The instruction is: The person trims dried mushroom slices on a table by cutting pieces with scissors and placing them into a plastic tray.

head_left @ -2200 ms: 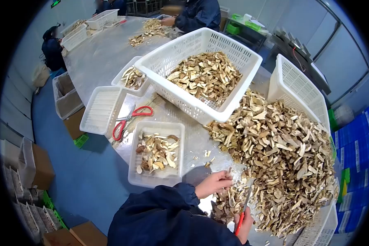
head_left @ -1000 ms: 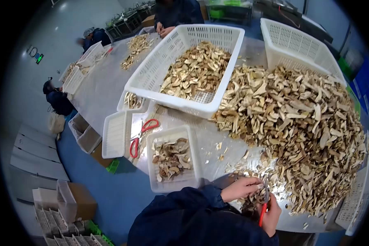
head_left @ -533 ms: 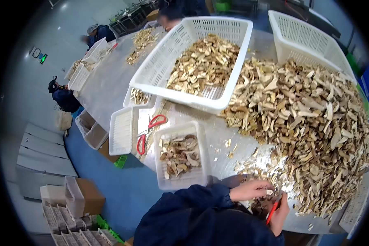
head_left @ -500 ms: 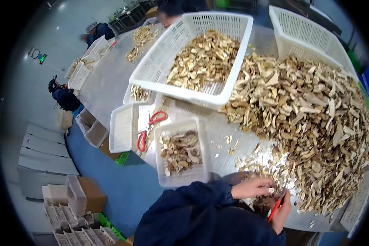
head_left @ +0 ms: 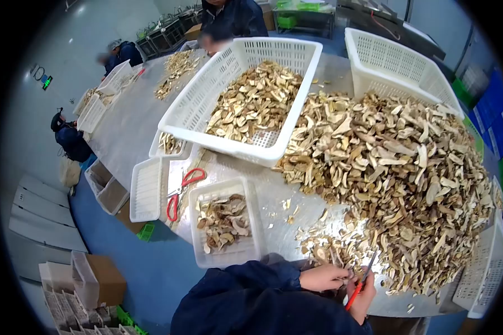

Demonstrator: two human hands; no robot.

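Left of the heap [head_left: 397, 195] of dry, curled, mushroom-like slices: smooth translucent tray [head_left: 224, 258], wrinkled brown pieces inside. By the heap's near-left edge, left hand [head_left: 322, 277], back up, fingers bent, fingertips drawn close; anything pinched too small to tell. Beside heap, right hand [head_left: 364, 297] closed round red-handled scissors [head_left: 359, 287], metal blades pointing away.

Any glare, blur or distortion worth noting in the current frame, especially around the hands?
Head view: strong fisheye bending, with black corners; head view, near the hands: bright glare on the metal table beside the mushroom pile, while the red-handled tool in the right hand reads clearly; head view, far side: a blurred patch beside the co-worker.
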